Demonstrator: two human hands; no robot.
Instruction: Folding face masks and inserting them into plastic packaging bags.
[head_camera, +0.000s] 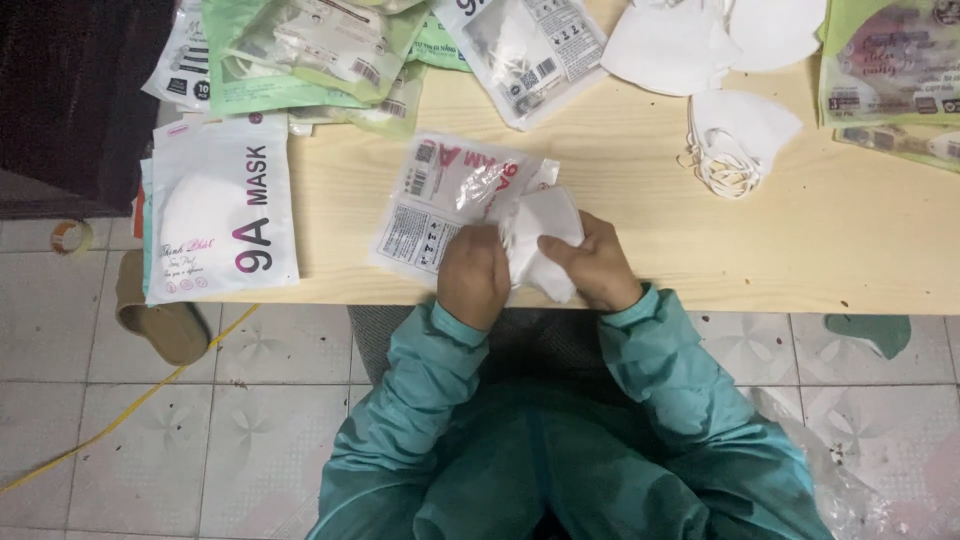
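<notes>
Pale wooden worktop (640, 210) over a tiled floor, seen from above my lap. My left hand (472, 275) and right hand (598, 262) meet at the near edge, both closed on a folded white mask (545, 225); fingers of each pinch its sides, likely to keep it flat against the mouth of the clear pouch (440, 195) lying just behind it. Whether the mask is partly inside the pouch I cannot tell, my left hand covers the join. Filled pouch (222, 205) lies at the left edge, overhanging slightly, set apart from the working spot. Loose masks (735, 130) with ear loops sit well to the right, within reach. More pouches (320, 50) are heaped along the far side, cut off by the frame. Green packs (890, 60) at far right are also cropped. Fingertips of both hands mostly hidden under the mask.
</notes>
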